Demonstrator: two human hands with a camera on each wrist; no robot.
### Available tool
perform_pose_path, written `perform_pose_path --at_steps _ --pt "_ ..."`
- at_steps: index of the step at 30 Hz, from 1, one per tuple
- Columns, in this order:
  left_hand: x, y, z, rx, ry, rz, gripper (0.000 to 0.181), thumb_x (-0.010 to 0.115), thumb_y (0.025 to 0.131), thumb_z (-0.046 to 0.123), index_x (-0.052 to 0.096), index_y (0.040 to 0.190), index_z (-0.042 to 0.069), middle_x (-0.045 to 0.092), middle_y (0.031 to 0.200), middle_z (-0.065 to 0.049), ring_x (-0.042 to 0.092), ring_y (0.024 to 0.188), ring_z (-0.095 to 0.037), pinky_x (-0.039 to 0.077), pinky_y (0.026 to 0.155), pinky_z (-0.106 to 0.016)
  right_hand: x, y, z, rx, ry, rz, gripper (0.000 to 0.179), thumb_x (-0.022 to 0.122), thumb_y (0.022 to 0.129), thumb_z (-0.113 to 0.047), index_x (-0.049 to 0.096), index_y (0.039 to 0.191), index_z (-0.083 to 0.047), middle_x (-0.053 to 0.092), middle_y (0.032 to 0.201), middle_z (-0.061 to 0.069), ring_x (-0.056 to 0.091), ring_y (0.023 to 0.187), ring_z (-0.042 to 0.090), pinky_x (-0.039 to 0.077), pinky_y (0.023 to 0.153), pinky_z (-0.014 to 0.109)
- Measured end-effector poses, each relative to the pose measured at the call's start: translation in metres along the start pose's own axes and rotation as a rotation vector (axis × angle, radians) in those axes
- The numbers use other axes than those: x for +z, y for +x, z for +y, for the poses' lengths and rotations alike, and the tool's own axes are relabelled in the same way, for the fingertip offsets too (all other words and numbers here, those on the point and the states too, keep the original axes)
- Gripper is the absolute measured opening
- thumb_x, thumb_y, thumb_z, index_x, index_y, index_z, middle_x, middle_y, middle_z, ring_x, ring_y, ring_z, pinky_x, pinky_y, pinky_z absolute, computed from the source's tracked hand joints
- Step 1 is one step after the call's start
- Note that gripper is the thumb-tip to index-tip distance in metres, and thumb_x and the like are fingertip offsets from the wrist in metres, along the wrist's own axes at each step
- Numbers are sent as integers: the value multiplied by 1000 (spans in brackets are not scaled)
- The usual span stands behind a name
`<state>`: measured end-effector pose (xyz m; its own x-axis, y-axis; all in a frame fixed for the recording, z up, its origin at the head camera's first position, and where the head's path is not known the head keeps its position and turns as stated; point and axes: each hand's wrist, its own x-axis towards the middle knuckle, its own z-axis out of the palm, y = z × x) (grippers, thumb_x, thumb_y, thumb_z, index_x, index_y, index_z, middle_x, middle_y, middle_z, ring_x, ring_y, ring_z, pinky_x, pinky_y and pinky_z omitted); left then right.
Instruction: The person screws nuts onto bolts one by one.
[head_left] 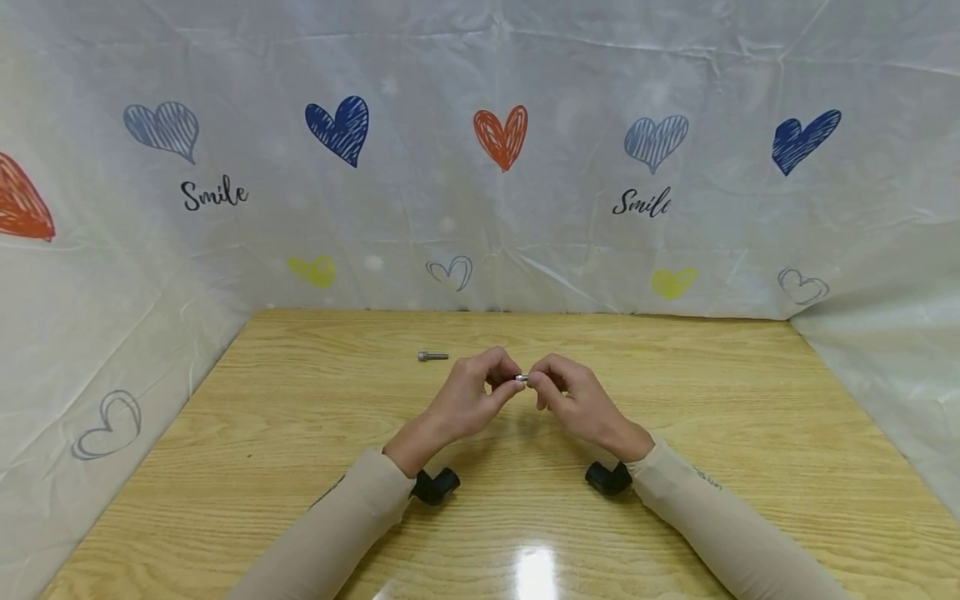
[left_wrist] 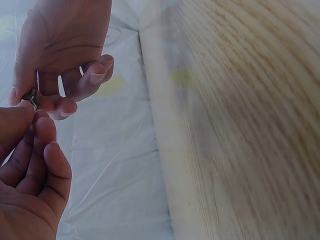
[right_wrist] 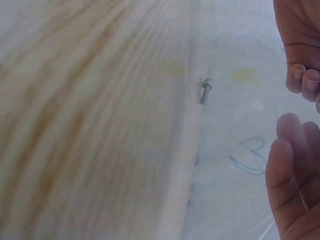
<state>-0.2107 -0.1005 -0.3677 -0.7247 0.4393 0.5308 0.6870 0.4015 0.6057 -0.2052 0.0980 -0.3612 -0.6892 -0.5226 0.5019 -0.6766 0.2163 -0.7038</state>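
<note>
A small silver metal fastener (head_left: 522, 378) is held between both hands above the table; fingers cover most of it. My left hand (head_left: 467, 397) pinches its left end between thumb and fingertips. From the right, my right hand (head_left: 581, 403) pinches the other end. In the left wrist view the fastener (left_wrist: 32, 98) shows a dark, angular, nut-like part, but its full shape is hidden. A bolt (head_left: 432, 356) with a wide head lies on the table, behind and left of the hands. This bolt (right_wrist: 205, 92) also appears, blurred, in the right wrist view.
The wooden table (head_left: 300, 417) reaches back to a white cloth (head_left: 420, 200) printed with hearts and "Smile". The cloth also hangs along the left and right sides. Black wrist devices (head_left: 437, 486) sit under both wrists.
</note>
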Motion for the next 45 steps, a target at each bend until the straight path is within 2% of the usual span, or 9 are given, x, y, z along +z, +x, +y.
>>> perform_pose_path --at_steps 6,9,14,18,22,25,32,35,45 --pt "-2 0 0 -15 -1 3 6 66 91 8 61 92 11 62 79 5 57 66 -4 51 62 -26 -1 4 -4 3 -26 -12 15 48 99 1 61 93 -5 59 74 15 54 59 9 43 52 27" --pt "-3 0 0 -13 -2 -1 5 65 91 9 61 92 11 62 79 5 57 66 -4 51 62 -26 -1 5 -4 12 -27 -18 17 47 99 1 61 91 -5 59 76 13 57 61 16 44 52 27" --pt "-3 0 -1 -3 -10 -1 5 65 91 9 61 93 11 62 80 4 57 66 -4 51 62 -26 3 6 20 35 -28 -25 22 44 102 -9 61 89 -10 58 82 5 61 66 20 48 55 29" --pt "-4 0 -1 3 -11 10 6 66 91 8 61 93 10 63 80 3 57 66 -4 51 62 -27 1 8 32 75 -31 -43 24 42 104 -22 62 95 -13 60 83 9 60 66 19 48 56 30" --pt "-4 0 -2 11 -7 19 6 66 90 6 61 93 9 62 80 3 58 67 -5 51 62 -27 0 9 29 126 -15 -58 15 53 100 -23 60 107 -12 62 88 8 61 68 25 49 60 33" --pt "-4 0 -3 13 -10 21 7 66 90 6 61 93 9 63 81 3 58 67 -5 51 62 -25 0 9 24 143 -8 -64 19 60 96 -17 57 113 -10 61 96 5 62 72 24 50 64 37" --pt "-4 0 -3 -1 -17 17 6 66 91 7 61 93 10 63 81 4 57 67 -5 51 62 -25 -2 12 -9 96 4 -71 16 58 94 -3 55 109 1 62 90 10 62 68 18 49 61 36" --pt "-5 0 -4 -4 -15 20 6 65 91 7 61 93 10 64 81 2 57 67 -5 51 62 -26 -3 12 -10 94 1 -72 13 56 95 -2 55 108 0 62 87 8 61 67 16 49 59 32" --pt "-5 1 -5 -7 -8 27 5 63 92 6 61 95 9 65 81 -1 57 67 -5 50 62 -25 4 11 29 84 3 -63 10 54 99 -17 61 104 -11 61 92 0 63 69 25 48 57 31"
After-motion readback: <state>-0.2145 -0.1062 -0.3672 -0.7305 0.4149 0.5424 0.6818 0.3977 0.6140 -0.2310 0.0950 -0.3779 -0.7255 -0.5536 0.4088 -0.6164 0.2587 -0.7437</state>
